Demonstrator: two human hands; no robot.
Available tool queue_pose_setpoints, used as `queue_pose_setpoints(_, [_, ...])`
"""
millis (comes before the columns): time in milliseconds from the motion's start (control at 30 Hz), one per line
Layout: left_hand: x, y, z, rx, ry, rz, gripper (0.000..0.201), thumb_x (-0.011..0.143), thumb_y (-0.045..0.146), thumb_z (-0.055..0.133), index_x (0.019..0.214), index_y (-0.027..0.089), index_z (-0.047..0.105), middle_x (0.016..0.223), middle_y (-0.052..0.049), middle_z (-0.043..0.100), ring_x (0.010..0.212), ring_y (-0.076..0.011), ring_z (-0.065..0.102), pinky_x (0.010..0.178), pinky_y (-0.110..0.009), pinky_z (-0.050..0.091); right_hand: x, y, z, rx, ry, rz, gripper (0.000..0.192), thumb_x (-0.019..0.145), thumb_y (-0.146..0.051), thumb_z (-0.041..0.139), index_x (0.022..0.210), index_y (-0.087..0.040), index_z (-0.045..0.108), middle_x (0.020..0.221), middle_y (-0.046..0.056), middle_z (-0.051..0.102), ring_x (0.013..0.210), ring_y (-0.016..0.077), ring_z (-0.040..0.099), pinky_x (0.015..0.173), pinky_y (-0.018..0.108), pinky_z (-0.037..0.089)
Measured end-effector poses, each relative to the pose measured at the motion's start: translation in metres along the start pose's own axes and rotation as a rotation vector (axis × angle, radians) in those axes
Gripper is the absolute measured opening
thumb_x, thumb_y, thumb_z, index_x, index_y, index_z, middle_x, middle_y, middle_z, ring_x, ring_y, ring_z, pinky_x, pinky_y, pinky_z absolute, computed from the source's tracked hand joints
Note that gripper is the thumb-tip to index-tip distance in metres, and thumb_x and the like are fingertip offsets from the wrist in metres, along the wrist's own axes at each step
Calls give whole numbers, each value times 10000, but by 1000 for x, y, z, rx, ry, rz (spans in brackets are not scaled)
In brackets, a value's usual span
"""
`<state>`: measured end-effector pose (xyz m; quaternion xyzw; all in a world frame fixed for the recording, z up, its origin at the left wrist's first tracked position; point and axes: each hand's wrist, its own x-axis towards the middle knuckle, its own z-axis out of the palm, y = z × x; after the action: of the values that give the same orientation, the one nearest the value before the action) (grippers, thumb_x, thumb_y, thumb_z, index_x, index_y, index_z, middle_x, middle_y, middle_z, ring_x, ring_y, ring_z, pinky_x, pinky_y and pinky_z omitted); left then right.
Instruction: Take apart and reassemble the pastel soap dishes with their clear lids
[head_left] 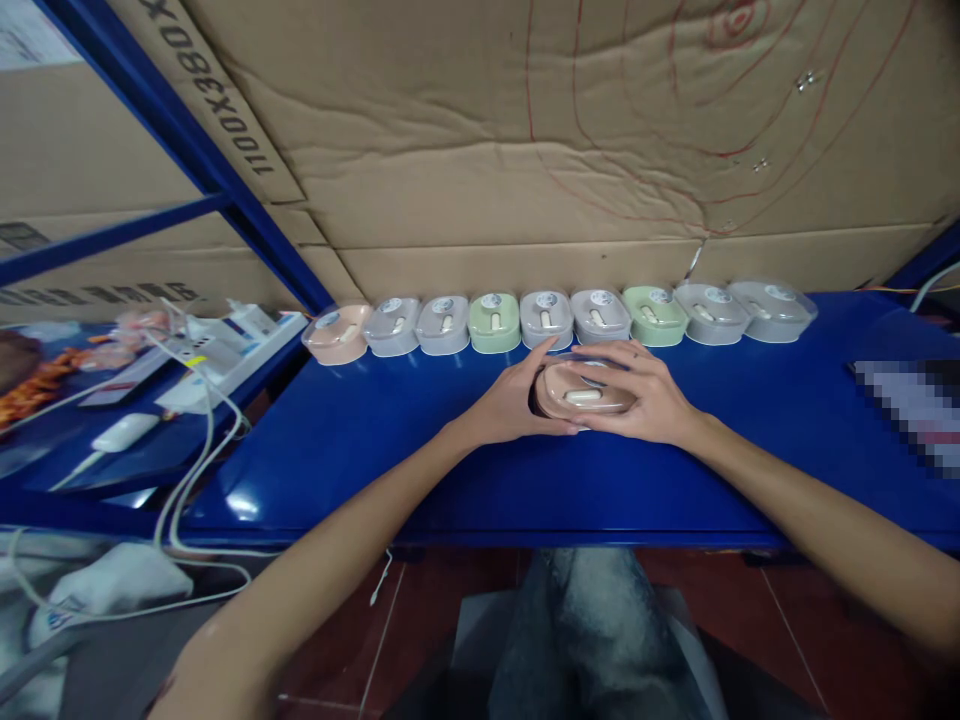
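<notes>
A peach-coloured rounded box with a clear lid and a white tab [559, 392] is between my hands, low over the blue table or on it; I cannot tell which. My left hand [514, 400] wraps round its left side, thumb along the near edge. My right hand [649, 395] grips the right side, with fingers lying across the top of the lid. Just behind my hands runs a row of several similar lidded boxes, among them a grey one [547, 322], a green one [495, 325] and a peach one [337, 335] at the left end.
The blue table [360, 460] has a cardboard sheet [450, 180] upright behind it. At left, a power strip [247, 355] and white cables [176, 500] lie by a blue frame post [255, 230]. A pixelated flat object [911, 410] rests at the right.
</notes>
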<state>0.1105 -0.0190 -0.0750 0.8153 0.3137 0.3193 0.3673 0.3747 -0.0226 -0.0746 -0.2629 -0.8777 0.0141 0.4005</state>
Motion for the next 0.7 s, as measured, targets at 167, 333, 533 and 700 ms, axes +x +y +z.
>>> queue_pose_setpoints(167, [1, -2, 1, 10, 3, -24, 1336, 713, 539, 1013, 1768, 339, 218, 1672, -181, 553, 1545, -430, 544, 1251, -682, 451, 2, -2, 1, 0, -11, 3, 570, 930, -574, 823, 1448, -352, 737, 1476, 103, 742, 1323, 359, 724, 1101, 607, 576])
queue_pose_setpoints(333, [1, -4, 1, 16, 2, -31, 1353, 702, 544, 1018, 1771, 351, 213, 1675, -171, 553, 1546, -427, 544, 1261, -684, 440, 2, -2, 2, -8, -26, -20, 583, 936, -572, 823, 1465, -349, 722, 1492, 110, 728, 1334, 362, 716, 1110, 609, 566])
queue_pose_setpoints(533, [2, -4, 1, 34, 8, -22, 1334, 703, 540, 1016, 1765, 315, 240, 1654, -185, 575, 1533, -426, 561, 1268, -661, 430, 0, 1, 4, -23, -39, -32, 580, 940, -605, 810, 1440, -321, 737, 1501, 125, 724, 1341, 366, 710, 1108, 615, 559])
queue_pose_setpoints(700, [2, -5, 1, 43, 8, -12, 1309, 710, 545, 1010, 1759, 297, 267, 1658, -196, 568, 1542, -434, 547, 1267, -666, 425, 0, 1, 4, -45, -50, -56, 579, 965, -615, 780, 1455, -311, 730, 1501, 129, 724, 1335, 369, 706, 1103, 613, 554])
